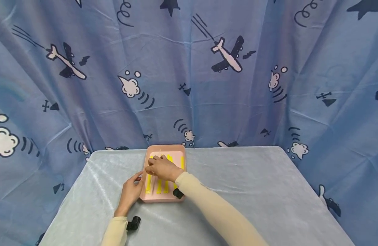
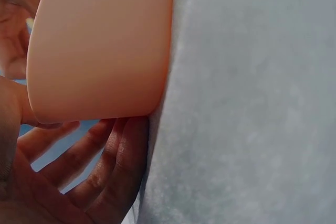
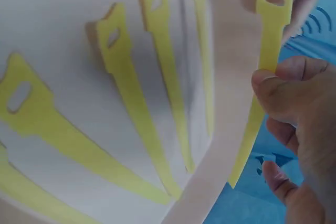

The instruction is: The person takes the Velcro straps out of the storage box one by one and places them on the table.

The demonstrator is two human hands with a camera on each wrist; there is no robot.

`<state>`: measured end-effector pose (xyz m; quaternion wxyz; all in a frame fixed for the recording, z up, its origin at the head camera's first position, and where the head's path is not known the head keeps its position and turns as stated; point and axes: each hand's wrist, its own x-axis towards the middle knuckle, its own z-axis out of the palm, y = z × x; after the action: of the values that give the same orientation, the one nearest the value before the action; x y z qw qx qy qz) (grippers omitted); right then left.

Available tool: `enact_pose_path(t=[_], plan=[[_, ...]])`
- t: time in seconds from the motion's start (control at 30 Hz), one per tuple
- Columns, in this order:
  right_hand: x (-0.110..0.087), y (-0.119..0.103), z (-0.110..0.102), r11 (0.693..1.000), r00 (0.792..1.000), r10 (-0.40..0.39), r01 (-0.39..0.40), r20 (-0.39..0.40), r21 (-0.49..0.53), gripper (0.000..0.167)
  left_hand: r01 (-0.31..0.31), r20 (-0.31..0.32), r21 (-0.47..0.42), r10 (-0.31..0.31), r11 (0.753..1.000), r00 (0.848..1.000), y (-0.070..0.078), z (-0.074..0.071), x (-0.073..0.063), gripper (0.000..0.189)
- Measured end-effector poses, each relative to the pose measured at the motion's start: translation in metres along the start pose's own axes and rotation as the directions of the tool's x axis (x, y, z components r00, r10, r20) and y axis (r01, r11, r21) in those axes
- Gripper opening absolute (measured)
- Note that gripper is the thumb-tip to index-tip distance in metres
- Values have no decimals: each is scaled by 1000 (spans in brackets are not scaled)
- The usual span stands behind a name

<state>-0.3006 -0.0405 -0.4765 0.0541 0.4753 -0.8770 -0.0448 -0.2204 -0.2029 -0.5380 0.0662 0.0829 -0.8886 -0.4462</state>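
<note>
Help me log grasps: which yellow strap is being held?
The yellow strap held up in the right hand; the other visible straps lie in the pink tray.

Soft diffuse light, faint shadows — right wrist view hazy

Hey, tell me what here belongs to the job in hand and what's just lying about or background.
Seems part of the job:
yellow strap pinched in the right grip
pink tray touched by the left grip
other yellow straps inside the tray

Seems just background, rather than loose items:
grey table cover
blue curtain with planes
black wrist devices
</note>
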Motion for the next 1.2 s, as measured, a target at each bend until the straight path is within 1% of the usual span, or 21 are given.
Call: enact_pose_path(t=[0.1, 0.17, 0.33, 0.5, 0.6, 0.7, 0.83, 1.0, 1.07, 1.2], plan=[[-3, 2, -4, 999, 998, -1, 4, -57, 47, 17, 6, 0, -11, -6, 1000, 1000, -2, -2, 0, 43], [-6, 4, -6, 997, 996, -2, 9, -90, 75, 14, 14, 8, -15, -14, 1000, 1000, -3, -2, -1, 43], [-13, 5, -9, 996, 987, 8, 8, -163, 93, 8, 19, 18, -32, -18, 999, 1000, -4, -2, -1, 44], [-20, 3, -11, 993, 973, 19, 7, -229, 115, 11, 14, 25, -31, -13, 999, 1000, -5, -2, -3, 44], [-24, 3, -14, 989, 965, 34, 5, -260, 149, 12, 16, 35, -37, -15, 999, 999, -3, -3, -4, 44], [-28, 4, -19, 979, 957, 54, 5, -284, 203, 10, 18, 32, -36, -17, 999, 999, 0, -4, -3, 44], [-33, 4, -26, 953, 942, 85, 18, -324, 304, 8, 12, 18, -26, -11, 1000, 1000, 2, -4, -3, 44], [-41, 4, -31, 896, 913, 127, 62, -388, 440, 8, 23, 25, -31, -22, 999, 999, 0, -1, -3, 44], [-44, 3, -32, 875, 899, 137, 87, -415, 477, 9, 34, 30, -34, -33, 999, 999, -1, 0, -3, 44], [-47, 3, -33, 844, 875, 167, 111, -454, 525, 11, 32, 22, -35, -31, 999, 999, -1, 1, -3, 44]])
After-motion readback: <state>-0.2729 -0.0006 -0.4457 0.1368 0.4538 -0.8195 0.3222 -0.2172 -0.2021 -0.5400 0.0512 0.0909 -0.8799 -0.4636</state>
